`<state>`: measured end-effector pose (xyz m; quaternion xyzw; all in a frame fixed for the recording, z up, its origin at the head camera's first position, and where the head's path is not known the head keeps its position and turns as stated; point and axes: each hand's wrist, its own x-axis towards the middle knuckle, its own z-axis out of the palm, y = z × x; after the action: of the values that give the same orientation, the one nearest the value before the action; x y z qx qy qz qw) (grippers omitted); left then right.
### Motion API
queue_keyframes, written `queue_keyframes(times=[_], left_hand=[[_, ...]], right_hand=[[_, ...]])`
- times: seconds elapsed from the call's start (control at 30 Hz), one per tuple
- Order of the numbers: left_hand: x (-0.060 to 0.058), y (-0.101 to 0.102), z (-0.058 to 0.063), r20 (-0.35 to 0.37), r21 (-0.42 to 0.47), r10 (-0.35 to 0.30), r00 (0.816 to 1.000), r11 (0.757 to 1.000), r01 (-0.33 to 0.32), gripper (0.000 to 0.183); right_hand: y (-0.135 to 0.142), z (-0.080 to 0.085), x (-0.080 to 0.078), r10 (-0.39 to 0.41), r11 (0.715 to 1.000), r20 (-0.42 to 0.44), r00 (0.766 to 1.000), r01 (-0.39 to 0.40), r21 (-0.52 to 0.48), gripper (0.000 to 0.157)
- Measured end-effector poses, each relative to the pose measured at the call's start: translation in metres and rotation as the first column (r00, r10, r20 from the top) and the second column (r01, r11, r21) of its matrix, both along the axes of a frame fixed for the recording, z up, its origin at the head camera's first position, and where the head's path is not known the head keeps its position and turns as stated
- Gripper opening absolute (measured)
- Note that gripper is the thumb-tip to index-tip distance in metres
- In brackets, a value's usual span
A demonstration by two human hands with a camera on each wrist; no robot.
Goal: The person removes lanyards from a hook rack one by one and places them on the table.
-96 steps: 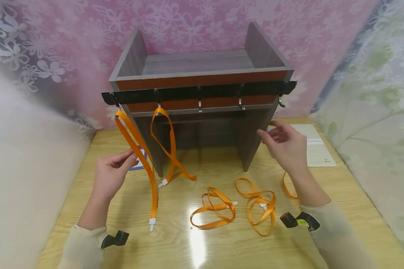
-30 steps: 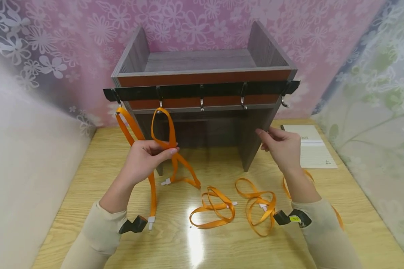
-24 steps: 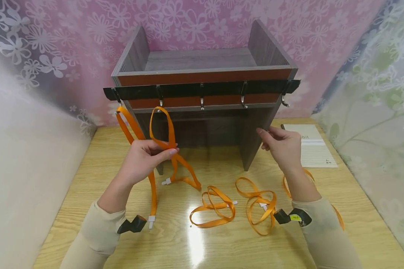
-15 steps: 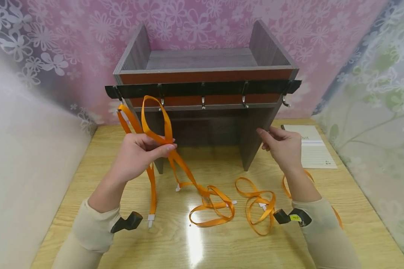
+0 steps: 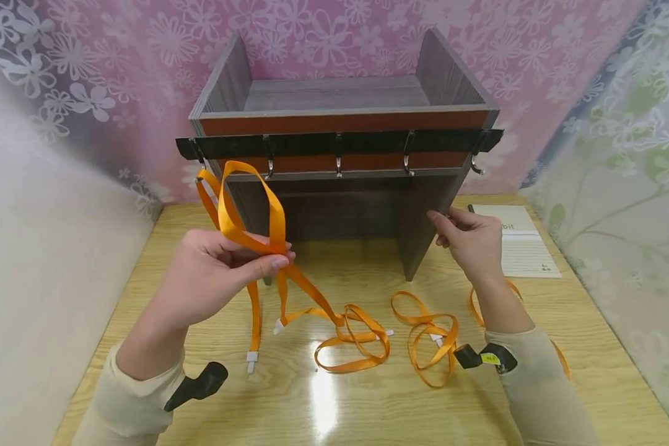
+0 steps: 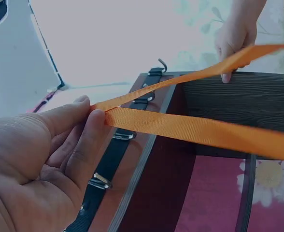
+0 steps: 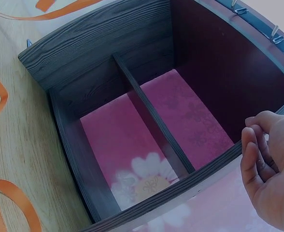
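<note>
In the head view my left hand (image 5: 217, 272) pinches an orange lanyard (image 5: 277, 210) between thumb and fingers. Its loop stands up above the hand, apart from the second hook (image 5: 269, 168); its lower part trails to the table, the white clip (image 5: 279, 326) near the tabletop. Another orange lanyard (image 5: 254, 316) hangs from the leftmost hook, partly behind that hand. My right hand (image 5: 471, 238) holds the front edge of the grey wooden shelf's right side panel (image 5: 424, 229). In the left wrist view, one of its fingers (image 6: 225, 77) reaches over the panel's edge.
A black hook rail (image 5: 303, 145) crosses the shelf front; its other hooks, such as the middle hook (image 5: 338, 166), are bare. Lanyards lie coiled on the wooden table (image 5: 379, 409): a middle lanyard (image 5: 351, 368), a right lanyard (image 5: 451, 334); one more is partly under my right arm. A notebook (image 5: 526, 248) lies right.
My left hand has lifted the lanyard's loop off the second hook and drawn it left and toward me. The clip end shifted along the table. My right hand stays at the panel.
</note>
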<state>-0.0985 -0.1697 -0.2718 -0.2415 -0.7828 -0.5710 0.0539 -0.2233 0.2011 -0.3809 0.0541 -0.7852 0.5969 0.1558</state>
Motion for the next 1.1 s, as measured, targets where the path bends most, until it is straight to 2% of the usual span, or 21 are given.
queue_keyframes(times=[0.27,0.5,0.67,0.9,1.1], left_hand=[[0.015,0.003,-0.012,-0.082,-0.016,0.022,0.996,1.0,-0.024,0.024],[0.025,0.003,-0.032,-0.027,-0.031,0.087,0.996,0.996,-0.088,0.019],[0.027,0.001,-0.047,0.012,-0.044,0.139,0.99,0.989,-0.139,0.015],[0.025,0.0,-0.064,-0.03,-0.116,0.199,0.98,0.973,-0.201,0.013],[0.023,-0.006,-0.07,-0.03,-0.207,0.224,0.974,0.952,-0.226,0.009]], right_hand=[[-0.001,0.002,-0.001,0.003,1.0,-0.001,1.0,-0.003,-0.001,0.026],[0.0,0.003,-0.001,0.004,1.0,0.004,1.0,-0.004,-0.03,0.025],[-0.001,0.001,0.0,0.014,0.999,0.023,1.0,-0.013,-0.047,0.024],[0.0,-0.002,0.0,0.013,0.999,0.026,1.0,-0.012,-0.044,0.023],[0.0,0.0,-0.001,0.007,1.0,0.007,1.0,-0.007,-0.025,0.024]])
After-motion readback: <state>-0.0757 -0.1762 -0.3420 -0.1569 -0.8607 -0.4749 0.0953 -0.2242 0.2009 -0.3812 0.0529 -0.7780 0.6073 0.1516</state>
